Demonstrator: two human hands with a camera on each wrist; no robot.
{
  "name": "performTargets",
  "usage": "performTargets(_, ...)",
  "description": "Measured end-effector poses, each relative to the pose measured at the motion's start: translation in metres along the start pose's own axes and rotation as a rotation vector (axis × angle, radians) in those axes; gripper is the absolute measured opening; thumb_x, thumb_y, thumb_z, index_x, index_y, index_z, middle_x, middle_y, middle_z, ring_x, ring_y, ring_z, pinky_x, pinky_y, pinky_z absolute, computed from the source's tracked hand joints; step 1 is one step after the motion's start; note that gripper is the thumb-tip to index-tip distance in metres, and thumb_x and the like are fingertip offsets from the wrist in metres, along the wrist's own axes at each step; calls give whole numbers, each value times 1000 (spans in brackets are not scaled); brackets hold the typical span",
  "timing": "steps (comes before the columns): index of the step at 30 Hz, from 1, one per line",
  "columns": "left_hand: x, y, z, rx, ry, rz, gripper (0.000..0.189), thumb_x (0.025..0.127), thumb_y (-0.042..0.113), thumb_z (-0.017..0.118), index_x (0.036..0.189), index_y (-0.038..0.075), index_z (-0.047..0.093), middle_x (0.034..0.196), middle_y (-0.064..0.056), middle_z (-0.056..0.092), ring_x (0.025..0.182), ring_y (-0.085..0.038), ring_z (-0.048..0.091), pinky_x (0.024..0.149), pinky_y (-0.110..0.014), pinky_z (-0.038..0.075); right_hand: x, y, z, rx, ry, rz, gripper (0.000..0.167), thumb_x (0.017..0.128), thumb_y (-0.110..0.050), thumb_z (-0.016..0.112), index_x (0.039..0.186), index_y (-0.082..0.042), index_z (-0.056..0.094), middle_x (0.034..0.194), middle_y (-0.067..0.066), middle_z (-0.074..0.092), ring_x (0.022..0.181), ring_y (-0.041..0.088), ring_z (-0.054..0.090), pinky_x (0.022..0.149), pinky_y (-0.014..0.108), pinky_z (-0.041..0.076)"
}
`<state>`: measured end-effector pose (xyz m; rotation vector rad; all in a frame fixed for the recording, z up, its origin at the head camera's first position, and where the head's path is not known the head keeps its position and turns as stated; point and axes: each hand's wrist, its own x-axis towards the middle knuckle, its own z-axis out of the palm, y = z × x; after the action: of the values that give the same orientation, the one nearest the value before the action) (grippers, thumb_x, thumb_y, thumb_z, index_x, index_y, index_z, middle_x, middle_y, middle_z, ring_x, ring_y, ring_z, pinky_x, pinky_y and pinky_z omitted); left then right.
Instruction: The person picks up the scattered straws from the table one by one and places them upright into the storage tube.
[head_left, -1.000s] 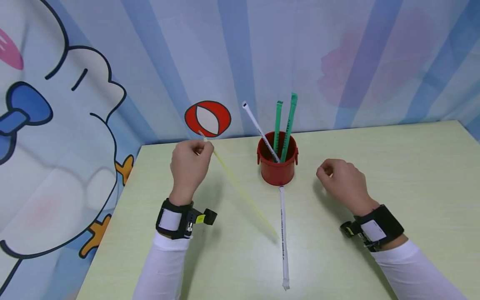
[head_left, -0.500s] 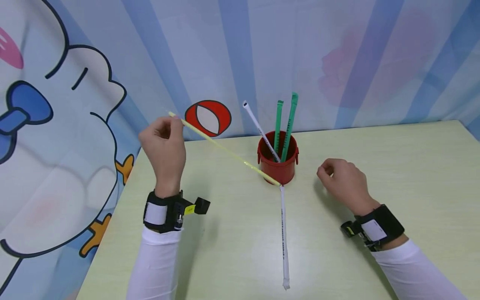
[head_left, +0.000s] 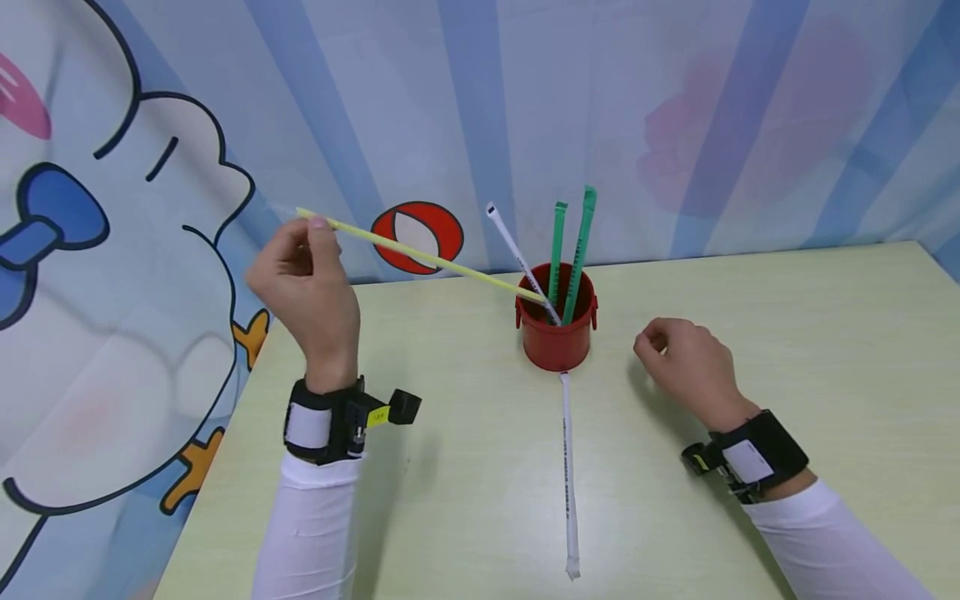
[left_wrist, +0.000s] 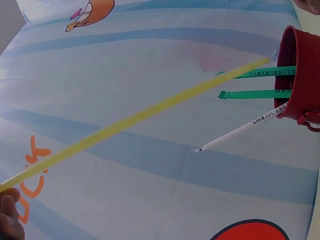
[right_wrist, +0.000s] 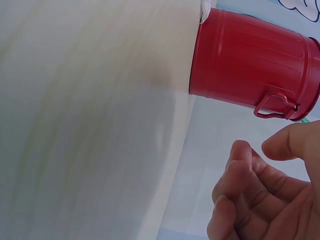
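Note:
My left hand (head_left: 309, 300) pinches a yellow straw (head_left: 427, 256) in a clear wrapper near one end, between thumb and fingers. The straw slopes down to the right, and its far end overlaps the mouth of a small red bucket (head_left: 557, 350) in the head view. In the left wrist view that end of the yellow straw (left_wrist: 135, 120) appears near the bucket's rim. Two green-wrapped straws (head_left: 580, 250) and a white-wrapped straw (head_left: 517, 252) lean inside the bucket. Right of it, my right hand (head_left: 693, 371) has loosely curled fingers and holds nothing; the right wrist view shows a gap between thumb and fingertips.
Another white-wrapped straw (head_left: 568, 475) lies on the pale table (head_left: 465, 500), its far end right by the bucket's base. Behind the table hangs a blue striped cloth (head_left: 397, 108) with cartoon prints.
My left hand has moved left and up with the yellow straw. The straw's far end has risen from in front of the bucket to its mouth. My right hand stays put.

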<state>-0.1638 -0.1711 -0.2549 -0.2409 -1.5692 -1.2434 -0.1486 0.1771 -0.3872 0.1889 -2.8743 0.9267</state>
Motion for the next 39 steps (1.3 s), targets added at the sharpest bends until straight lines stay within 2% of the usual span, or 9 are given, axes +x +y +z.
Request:
performTargets(6, -10, -2, 5, 76, -93, -11, 23, 95, 15, 60, 91, -4, 73, 69, -5, 58, 51, -12, 34, 50, -24, 26, 0, 1, 1, -1, -7, 5, 26, 94, -18, 53, 96, 2, 69, 76, 8, 65, 60, 20, 52, 47, 32, 40)
performTargets(11, -20, -4, 12, 137, -172, -34, 24, 96, 18, 61, 91, -1, 74, 80, -9, 67, 49, -16, 36, 50, -26, 28, -1, 0, 2, -1, -10, 6, 26, 94, -18, 53, 95, 1, 70, 76, 8, 65, 60, 20, 52, 48, 32, 40)
performTargets(19, -34, -9, 25, 256, -348, -80, 27, 97, 22, 59, 97, 0, 74, 58, -8, 50, 49, -16, 41, 44, -27, 28, -1, 1, 2, -5, -28, 14, 26, 95, -19, 53, 97, 1, 69, 77, 8, 65, 60, 20, 53, 49, 32, 41)
performTargets(22, -37, -11, 28, 295, -405, -89, 29, 98, 23, 57, 98, 0, 74, 57, -7, 50, 48, -15, 42, 41, -29, 28, -1, 1, 3, -5, -28, 12, 26, 95, -19, 53, 97, 2, 69, 76, 8, 65, 59, 20, 53, 49, 32, 41)
performTargets(30, -42, -16, 31, 284, -474, -147, 26, 98, 22, 57, 97, 2, 74, 64, -6, 58, 48, -15, 44, 41, -30, 29, -1, -1, 3, -2, -27, 4, 26, 95, -19, 53, 97, 2, 69, 78, 8, 65, 60, 20, 53, 49, 32, 41)
performTargets(39, -50, -22, 33, 320, -516, -178, 24, 97, 21, 59, 99, 2, 74, 85, -10, 69, 60, -19, 51, 47, -32, 37, -1, -1, 3, -3, -25, -1, 26, 95, -19, 54, 97, 2, 69, 77, 8, 65, 60, 19, 53, 48, 32, 41)
